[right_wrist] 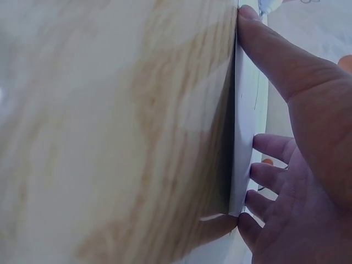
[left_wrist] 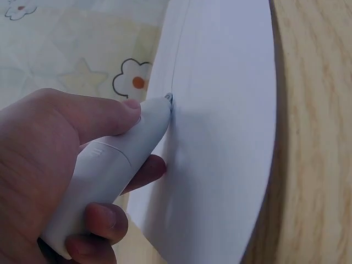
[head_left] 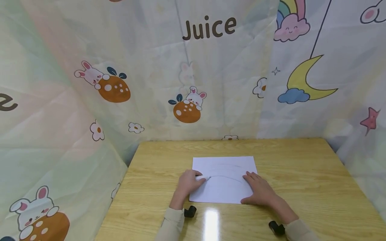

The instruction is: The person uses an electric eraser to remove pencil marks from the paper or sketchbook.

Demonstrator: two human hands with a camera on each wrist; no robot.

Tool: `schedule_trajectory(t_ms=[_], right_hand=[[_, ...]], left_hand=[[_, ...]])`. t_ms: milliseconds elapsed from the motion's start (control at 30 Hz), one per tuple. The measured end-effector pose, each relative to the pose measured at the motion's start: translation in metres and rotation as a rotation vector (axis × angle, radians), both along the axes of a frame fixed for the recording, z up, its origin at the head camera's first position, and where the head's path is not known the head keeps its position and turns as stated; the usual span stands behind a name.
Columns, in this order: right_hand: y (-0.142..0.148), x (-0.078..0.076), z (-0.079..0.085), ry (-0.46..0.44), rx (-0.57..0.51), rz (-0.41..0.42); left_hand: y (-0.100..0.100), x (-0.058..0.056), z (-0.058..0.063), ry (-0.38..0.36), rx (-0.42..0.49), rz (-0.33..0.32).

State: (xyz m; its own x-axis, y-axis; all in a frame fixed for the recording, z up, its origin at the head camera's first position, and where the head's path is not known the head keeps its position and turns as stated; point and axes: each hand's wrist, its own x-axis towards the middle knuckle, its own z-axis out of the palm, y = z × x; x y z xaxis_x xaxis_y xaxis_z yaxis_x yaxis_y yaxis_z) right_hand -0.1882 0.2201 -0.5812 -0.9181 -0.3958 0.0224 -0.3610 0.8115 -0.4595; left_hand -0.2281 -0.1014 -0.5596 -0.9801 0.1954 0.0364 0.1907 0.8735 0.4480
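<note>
A sheet of white paper (head_left: 223, 192) lies on the wooden table in the head view. My left hand (head_left: 188, 182), over its left side, grips a thick white pen-shaped tool (left_wrist: 113, 165). The thumb lies along the tool's top and the other fingers curl beneath it. Its small dark tip meets the paper where a thin curved line (head_left: 224, 176) begins and runs rightward. Fainter marks (head_left: 232, 165) show above that line. My right hand (head_left: 260, 190) rests on the paper's right edge, fingers spread and thumb at the lower edge; in the right wrist view the paper edge (right_wrist: 240, 154) lifts slightly off the table.
The wooden table (head_left: 301, 174) extends around the paper on all sides. Behind and beside it hang printed cloth sheets (head_left: 150, 100) with rabbits, fruit and a moon. Black wrist-worn devices show at the left cuff (head_left: 190, 211) and the right cuff (head_left: 276, 228).
</note>
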Motion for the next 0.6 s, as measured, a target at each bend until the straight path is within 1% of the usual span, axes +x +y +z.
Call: schedule_trajectory(t_ms=[100, 200, 300, 433, 600], right_hand=[[0.001, 0.0011, -0.0004, -0.007, 0.003, 0.004], [0.0005, 0.001, 0.001, -0.004, -0.004, 0.0], [0.0001, 0.001, 0.0016, -0.003, -0.007, -0.003], [-0.0019, 0.0019, 0.0018, -0.012, -0.001, -0.006], [-0.0031, 0.0026, 0.0021, -0.013, 0.003, -0.017]], left_hand=[[0.0011, 0.0006, -0.0007, -0.008, -0.008, -0.008], [0.0027, 0.0007, 0.0006, -0.005, 0.013, -0.015], [0.0035, 0.0015, 0.0022, 0.0, 0.025, -0.008], [0.002, 0.0038, 0.0025, 0.001, 0.019, 0.008], [0.0049, 0.0029, 0.0014, 0.011, 0.027, -0.008]])
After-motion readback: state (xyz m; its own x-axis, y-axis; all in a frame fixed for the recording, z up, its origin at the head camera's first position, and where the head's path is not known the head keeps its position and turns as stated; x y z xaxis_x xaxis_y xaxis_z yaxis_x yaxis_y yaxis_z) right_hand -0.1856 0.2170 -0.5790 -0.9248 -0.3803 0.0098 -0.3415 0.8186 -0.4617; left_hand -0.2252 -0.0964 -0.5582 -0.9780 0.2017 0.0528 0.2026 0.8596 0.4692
